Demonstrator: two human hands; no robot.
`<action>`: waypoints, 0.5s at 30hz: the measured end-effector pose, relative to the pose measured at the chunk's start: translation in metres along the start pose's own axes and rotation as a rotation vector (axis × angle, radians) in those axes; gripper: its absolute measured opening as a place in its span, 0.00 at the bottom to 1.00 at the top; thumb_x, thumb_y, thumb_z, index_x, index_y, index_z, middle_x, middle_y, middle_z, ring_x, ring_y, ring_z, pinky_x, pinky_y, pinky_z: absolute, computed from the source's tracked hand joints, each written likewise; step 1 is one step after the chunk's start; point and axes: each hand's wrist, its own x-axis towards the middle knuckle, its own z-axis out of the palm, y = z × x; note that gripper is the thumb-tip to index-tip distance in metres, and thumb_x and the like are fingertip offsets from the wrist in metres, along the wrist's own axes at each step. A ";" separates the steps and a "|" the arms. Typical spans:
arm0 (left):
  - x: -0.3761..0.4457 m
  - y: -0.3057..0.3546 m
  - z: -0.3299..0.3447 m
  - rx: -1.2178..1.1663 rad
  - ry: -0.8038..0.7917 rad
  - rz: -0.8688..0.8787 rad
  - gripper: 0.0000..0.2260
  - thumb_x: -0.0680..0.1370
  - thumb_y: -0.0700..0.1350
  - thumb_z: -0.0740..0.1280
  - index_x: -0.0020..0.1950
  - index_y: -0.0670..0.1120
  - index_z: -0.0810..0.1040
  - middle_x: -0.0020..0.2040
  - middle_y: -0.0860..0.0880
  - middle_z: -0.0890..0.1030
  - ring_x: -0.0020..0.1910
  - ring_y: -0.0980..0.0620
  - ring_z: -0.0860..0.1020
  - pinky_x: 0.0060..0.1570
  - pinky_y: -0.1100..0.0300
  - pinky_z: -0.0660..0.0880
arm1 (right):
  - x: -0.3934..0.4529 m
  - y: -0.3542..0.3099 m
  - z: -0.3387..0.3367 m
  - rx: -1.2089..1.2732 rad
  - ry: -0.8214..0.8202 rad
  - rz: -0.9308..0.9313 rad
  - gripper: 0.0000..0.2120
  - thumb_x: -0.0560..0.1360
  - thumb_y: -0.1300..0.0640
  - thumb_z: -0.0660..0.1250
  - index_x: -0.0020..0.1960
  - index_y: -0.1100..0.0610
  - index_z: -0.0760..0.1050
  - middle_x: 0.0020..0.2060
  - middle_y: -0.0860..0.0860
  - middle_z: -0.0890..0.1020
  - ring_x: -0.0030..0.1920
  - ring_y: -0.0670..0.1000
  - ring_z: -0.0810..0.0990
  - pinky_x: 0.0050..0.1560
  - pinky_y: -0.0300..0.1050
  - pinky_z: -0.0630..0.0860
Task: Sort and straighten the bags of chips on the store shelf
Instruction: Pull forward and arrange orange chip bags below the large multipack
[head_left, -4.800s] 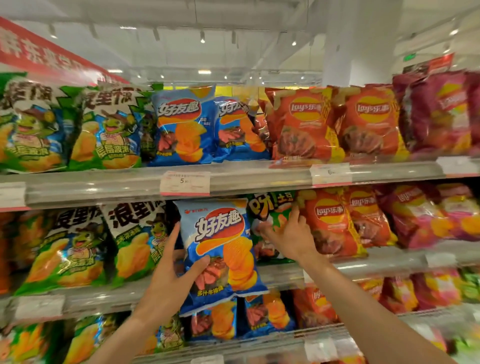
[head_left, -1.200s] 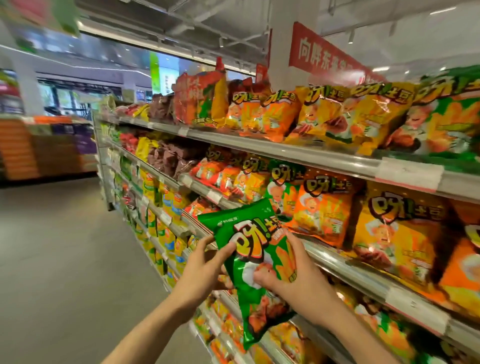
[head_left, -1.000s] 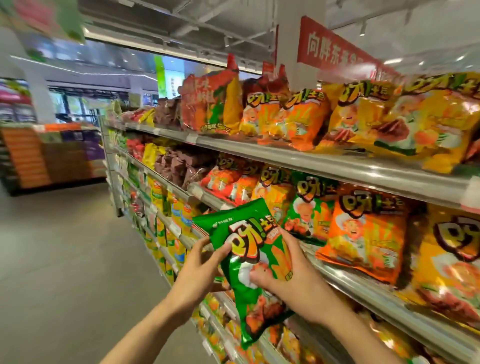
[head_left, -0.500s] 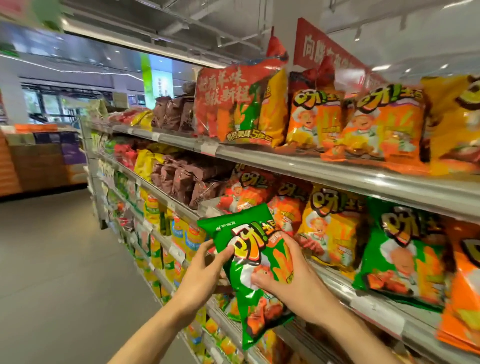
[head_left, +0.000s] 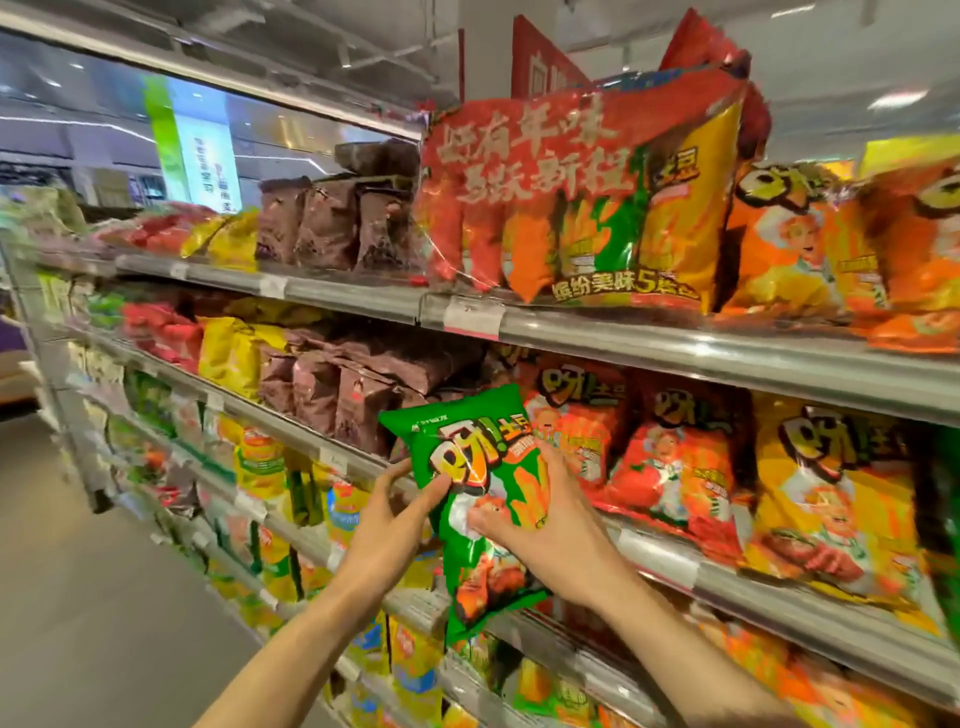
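Hands are carrying the risk here: the left hand (head_left: 384, 525) is pinching the left edge of the green chip bag (head_left: 480, 499) while the right hand (head_left: 550, 525) is gripping its right side, both grips clamped on it, the bag hanging in the air in front of the middle shelf (head_left: 675, 566). Glossy, puffy film is likely sliding under a light pinch, so the bag could be slipping down. Pushing it in among the orange bags (head_left: 670, 467) could be toppling neighbours or crushing the chips, and misfiling it.

Green chip bag (head_left: 485, 499), yellow lettering
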 end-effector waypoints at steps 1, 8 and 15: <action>0.012 -0.002 -0.007 0.009 0.000 0.007 0.22 0.76 0.53 0.72 0.68 0.53 0.70 0.52 0.51 0.82 0.46 0.56 0.82 0.43 0.57 0.80 | 0.010 -0.002 0.009 -0.018 0.015 -0.002 0.54 0.60 0.25 0.71 0.77 0.39 0.50 0.74 0.42 0.66 0.70 0.43 0.68 0.70 0.47 0.68; 0.092 0.000 -0.036 -0.001 0.015 0.046 0.13 0.77 0.49 0.72 0.58 0.60 0.74 0.51 0.57 0.81 0.46 0.59 0.82 0.35 0.64 0.78 | 0.079 -0.001 0.053 -0.075 0.013 -0.062 0.51 0.62 0.21 0.64 0.77 0.40 0.50 0.73 0.44 0.66 0.72 0.47 0.67 0.69 0.51 0.69; 0.178 0.008 -0.041 0.151 -0.001 0.195 0.14 0.80 0.46 0.68 0.63 0.59 0.72 0.52 0.60 0.78 0.46 0.72 0.78 0.39 0.75 0.73 | 0.134 0.008 0.056 -0.256 -0.020 -0.066 0.46 0.72 0.27 0.59 0.80 0.47 0.44 0.76 0.47 0.62 0.74 0.49 0.61 0.73 0.48 0.63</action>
